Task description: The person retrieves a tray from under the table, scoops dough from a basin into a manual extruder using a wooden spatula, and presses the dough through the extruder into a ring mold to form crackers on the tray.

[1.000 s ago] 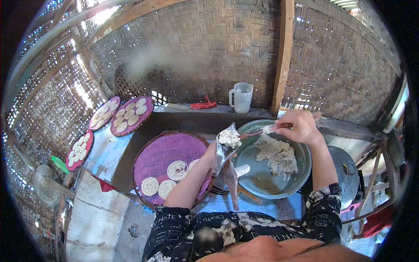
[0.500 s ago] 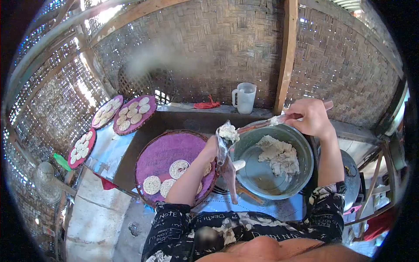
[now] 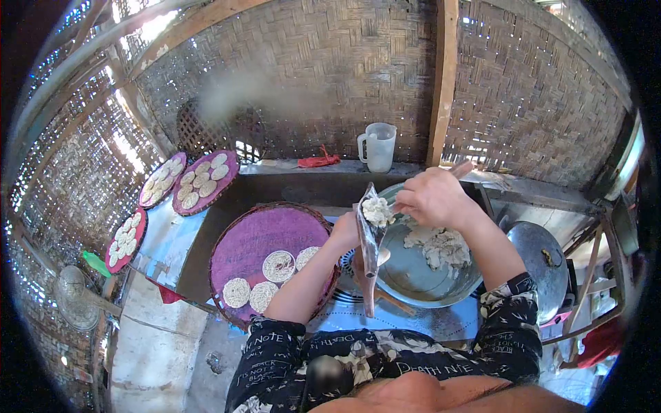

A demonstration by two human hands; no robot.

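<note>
My left hand (image 3: 346, 230) is closed around a wooden hand press (image 3: 367, 265), held tilted over the left rim of a grey-green basin (image 3: 475, 292). A lump of white dough (image 3: 377, 211) fills the upper end of the press. My right hand (image 3: 430, 196) grips a wooden stick (image 3: 461, 167), its fingers close to that lump; the stick's lower end is hidden. More pale, sticky dough (image 3: 441, 248) lies in the basin. Left of my forearm, a round tray lined with purple cloth (image 3: 258, 237) bears several coiled noodle discs (image 3: 236, 292).
Smaller trays of discs (image 3: 205, 180) lean at the back left. A plastic jug (image 3: 379, 148) and a red bag (image 3: 319, 160) stand on the ledge by the woven wall. A large metal lid (image 3: 533, 268) is at the right, beside a wooden post (image 3: 443, 82).
My right hand has moved left and slightly down with the stick, from beyond the basin's far rim to beside the press. The press stays in my left hand, slightly farther right.
</note>
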